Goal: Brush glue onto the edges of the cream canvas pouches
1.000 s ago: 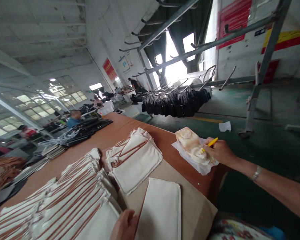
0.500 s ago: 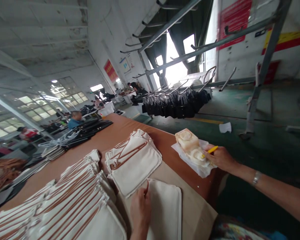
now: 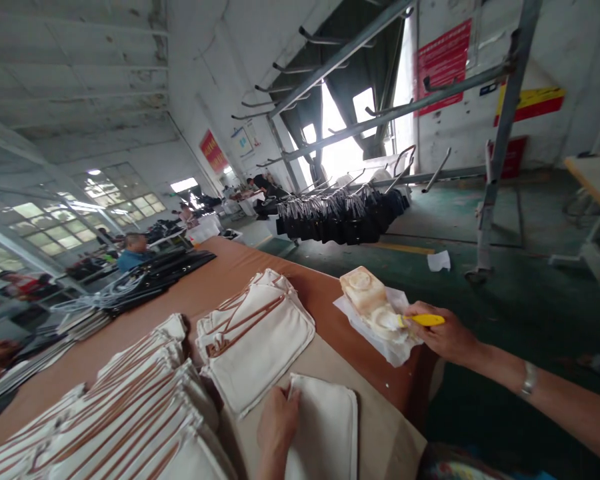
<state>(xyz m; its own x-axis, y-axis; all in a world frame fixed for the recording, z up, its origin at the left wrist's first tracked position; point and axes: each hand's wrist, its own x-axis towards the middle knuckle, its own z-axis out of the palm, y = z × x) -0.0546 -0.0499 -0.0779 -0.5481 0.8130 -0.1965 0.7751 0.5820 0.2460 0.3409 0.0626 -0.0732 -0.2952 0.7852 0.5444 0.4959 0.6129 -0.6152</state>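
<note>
My right hand (image 3: 447, 337) grips a brush with a yellow handle (image 3: 429, 320). Its bristles touch the pale, glue-smeared hollow of a cut-open plastic container (image 3: 364, 291), which lies on a white sheet (image 3: 397, 357) at the table's right edge. With thumb and fingers closed, my left hand (image 3: 279, 423) holds the upper left corner of a flat cream bag panel (image 3: 325, 427). That panel rests on a tan board (image 3: 380, 423). Beyond it lies a small pile of cream bag pieces (image 3: 263, 347) with brown straps.
Overlapping rows of cream pieces with brown straps (image 3: 125, 407) cover the left front of the brown table (image 3: 240, 257). Black pieces (image 3: 167, 273) lie farther back. Past the right edge stands a metal rack (image 3: 500, 133) hung with black items (image 3: 340, 217). Other people sit in the distance.
My right hand has tilted the brush, so its yellow handle now lies more level, bristles still at the container. My left hand stays at the panel's corner. The view has shifted rightward.
</note>
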